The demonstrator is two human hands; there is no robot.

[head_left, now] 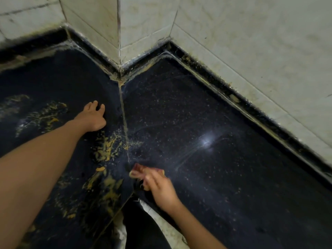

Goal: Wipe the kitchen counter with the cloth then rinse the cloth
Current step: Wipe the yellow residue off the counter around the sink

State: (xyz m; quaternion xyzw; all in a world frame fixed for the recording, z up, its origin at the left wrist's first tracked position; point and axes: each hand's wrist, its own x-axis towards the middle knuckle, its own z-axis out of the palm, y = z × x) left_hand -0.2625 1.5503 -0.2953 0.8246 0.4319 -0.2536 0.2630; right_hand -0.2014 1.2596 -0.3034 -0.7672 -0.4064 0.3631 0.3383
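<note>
Cloth | gripped by right hand | near counter front edge

tiled wall: pale, stained | wall corner: juts forward | yellow smears: patchy

cloth: small, reddish-pink, bunched, blurred, pinched in right hand, on tabletop beside seam | tabletop: black speckled stone, yellow smears left of seam

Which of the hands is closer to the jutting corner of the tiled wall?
Left. The left hand rests on the counter near the wall corner; the right hand, gripping the cloth, is much farther back.
</note>
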